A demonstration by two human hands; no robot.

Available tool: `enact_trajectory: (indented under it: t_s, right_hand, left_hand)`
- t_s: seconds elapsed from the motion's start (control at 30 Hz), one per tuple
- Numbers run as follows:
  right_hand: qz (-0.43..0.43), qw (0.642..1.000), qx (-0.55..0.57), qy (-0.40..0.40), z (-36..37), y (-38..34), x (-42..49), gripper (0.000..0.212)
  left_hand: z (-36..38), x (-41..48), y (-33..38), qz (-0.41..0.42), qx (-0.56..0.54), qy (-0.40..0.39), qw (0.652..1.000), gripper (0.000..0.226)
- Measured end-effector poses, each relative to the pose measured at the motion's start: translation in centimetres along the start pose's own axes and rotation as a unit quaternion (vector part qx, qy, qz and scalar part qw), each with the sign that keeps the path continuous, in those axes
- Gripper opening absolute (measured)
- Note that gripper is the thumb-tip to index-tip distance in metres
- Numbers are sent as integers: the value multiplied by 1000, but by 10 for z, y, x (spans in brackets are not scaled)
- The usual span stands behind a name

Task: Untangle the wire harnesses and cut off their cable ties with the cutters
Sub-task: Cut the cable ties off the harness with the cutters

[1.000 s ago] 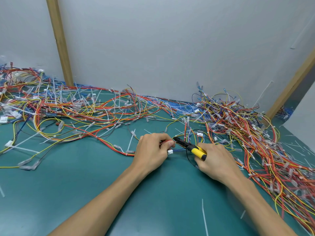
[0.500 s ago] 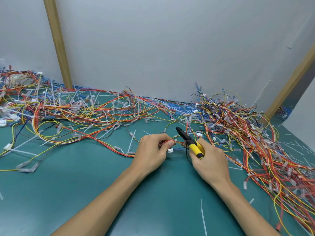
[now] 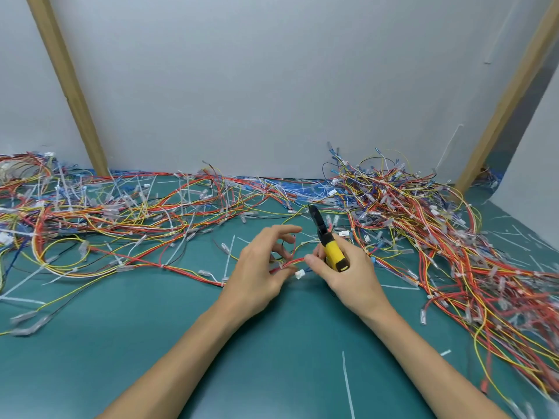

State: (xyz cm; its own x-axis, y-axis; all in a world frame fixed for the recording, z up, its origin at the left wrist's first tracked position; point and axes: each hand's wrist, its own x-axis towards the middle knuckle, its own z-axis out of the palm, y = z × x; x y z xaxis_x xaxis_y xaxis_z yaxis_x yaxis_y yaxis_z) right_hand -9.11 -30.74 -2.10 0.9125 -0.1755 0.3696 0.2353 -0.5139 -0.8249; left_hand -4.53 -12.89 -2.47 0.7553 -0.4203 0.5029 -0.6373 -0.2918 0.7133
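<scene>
Left hand (image 3: 257,275) pinches red wire (image 3: 294,261), right hand (image 3: 352,275) grips cutters (image 3: 331,249). I see green mat (image 3: 272,358), harnesses (image 3: 438,237) at two o'clock, grey wall (image 3: 272,86).

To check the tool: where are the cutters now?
The cutters are right of centre in the head view, gripped in the right hand, tip toward the wall, beside the left hand pinching red wires.

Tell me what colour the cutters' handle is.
The cutters have a yellow handle; head view.
</scene>
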Motion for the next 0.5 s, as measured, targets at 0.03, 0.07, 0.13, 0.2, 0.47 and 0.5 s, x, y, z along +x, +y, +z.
enact_trajectory:
  t_s: [0.03,0.07,0.13,0.2,0.47,0.5]
  right_hand:
    - [4,1000,3,1,0,0,1,25]
    - [4,1000,-4,2,0,2,1,25]
    - [-3,1000,-29,10,1,3,2,26]
    - [1,999,-42,27,1,5,4,26]
    - [43,997,-5,67,0,8,10,23]
    - [42,997,-11,67,0,8,10,23]
  left_hand:
    - [0,0,0,5,9,2,1000,63]
    - [0,0,-1,10,18,5,1000,63]
    - [2,-1,0,21,44,19,999,62]
    - [3,-2,0,34,82,54,995,59]
    - [-4,-7,-9,20,133,42,990,16]
    - [-5,-8,-9,20,136,33,990,15]
